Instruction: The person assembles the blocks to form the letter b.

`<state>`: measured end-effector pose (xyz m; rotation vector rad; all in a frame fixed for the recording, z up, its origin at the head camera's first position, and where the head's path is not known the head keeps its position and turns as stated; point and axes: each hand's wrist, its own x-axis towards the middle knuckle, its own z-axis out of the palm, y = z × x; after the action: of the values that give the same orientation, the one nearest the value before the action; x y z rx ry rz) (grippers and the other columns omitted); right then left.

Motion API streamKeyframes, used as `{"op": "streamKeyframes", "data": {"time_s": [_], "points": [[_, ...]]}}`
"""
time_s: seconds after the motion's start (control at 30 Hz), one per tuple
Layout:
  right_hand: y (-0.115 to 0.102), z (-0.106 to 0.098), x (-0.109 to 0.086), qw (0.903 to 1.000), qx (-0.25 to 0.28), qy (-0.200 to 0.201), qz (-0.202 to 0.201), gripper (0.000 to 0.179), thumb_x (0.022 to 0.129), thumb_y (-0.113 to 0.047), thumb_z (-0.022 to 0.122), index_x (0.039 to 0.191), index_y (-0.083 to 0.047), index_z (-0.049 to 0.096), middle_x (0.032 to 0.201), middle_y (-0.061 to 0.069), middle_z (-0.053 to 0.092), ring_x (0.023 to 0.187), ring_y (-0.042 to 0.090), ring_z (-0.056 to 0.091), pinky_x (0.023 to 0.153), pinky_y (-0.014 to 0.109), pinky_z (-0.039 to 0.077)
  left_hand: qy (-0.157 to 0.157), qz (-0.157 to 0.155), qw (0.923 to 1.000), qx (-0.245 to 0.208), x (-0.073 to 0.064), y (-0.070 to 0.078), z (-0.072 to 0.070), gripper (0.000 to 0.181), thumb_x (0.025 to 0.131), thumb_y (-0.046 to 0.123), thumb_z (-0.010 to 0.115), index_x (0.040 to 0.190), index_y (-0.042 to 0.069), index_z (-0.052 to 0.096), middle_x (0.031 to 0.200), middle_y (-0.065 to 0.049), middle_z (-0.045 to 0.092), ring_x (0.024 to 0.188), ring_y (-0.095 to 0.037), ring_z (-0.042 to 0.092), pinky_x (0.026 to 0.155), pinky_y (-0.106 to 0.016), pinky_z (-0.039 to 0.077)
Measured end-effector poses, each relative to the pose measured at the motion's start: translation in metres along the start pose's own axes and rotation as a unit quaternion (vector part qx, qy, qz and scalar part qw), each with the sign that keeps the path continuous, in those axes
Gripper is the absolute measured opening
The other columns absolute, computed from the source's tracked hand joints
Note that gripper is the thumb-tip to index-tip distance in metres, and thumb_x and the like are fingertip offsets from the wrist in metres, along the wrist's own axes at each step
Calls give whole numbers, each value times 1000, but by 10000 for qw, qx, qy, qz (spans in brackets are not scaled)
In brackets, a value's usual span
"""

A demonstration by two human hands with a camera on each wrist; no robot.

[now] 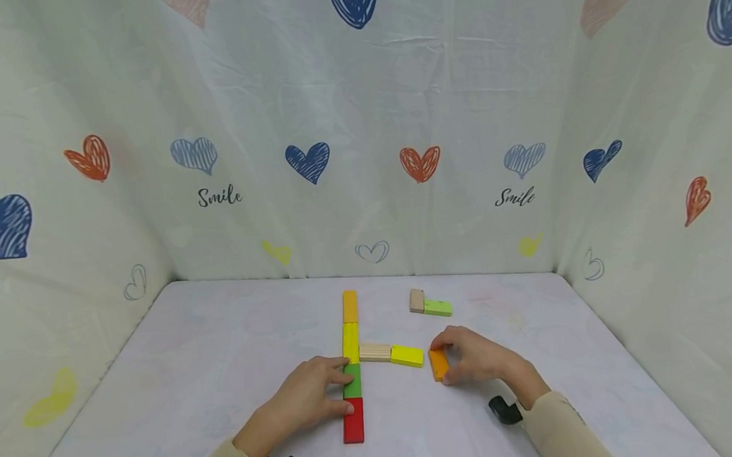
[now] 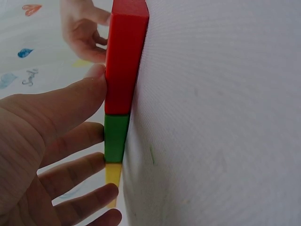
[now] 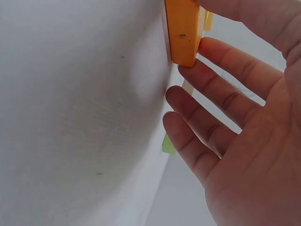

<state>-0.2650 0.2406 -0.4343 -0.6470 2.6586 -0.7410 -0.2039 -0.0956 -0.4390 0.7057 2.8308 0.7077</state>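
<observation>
1. From my remote seat, I have the left hand [image 1: 310, 394] at lower centre of the head view, released: its fingers are spread out and only touch, with the thumb against the red block [image 1: 354, 427] and fingertips along the green block [image 1: 354, 381].
2. My right hand [image 1: 477, 355], right of centre and lower in the frame, grasps the orange block [image 1: 439, 366] between thumb and fingers. I cannot tell whether that block touches the surface [image 1: 222, 352].
3. At centre I see a column running up the frame: red at the bottom, then green, then a long yellow block [image 1: 351, 339], then an orange-yellow block [image 1: 349, 306] on top, end to end.
4. A ribbed wooden block [image 1: 375, 353] juts rightward from the long yellow one, and a bright yellow block [image 1: 407, 356] touches its right end. The orange block is just beside that, with a small gap.
5. Higher up, right of centre, I have a beige block [image 1: 416, 301] touching a lime-green block [image 1: 437, 308].
6. Behind everything, a pale curtain [image 1: 444, 74] printed with hearts and "Smile" fills the upper frame.
</observation>
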Motion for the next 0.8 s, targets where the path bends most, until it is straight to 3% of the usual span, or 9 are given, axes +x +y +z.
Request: {"op": "streamKeyframes", "data": {"time_s": [0.8], "points": [[-1,2,-6,9987,9,-154,-486,48,72,-25,82,116,-21,65,111,-12,57,106,18,49,97,47,41,102,133,9999,36,0,-1,1,48,74,37,81,116,16,71,130,-3,59,118,-28,52,96,-47,45]]}}
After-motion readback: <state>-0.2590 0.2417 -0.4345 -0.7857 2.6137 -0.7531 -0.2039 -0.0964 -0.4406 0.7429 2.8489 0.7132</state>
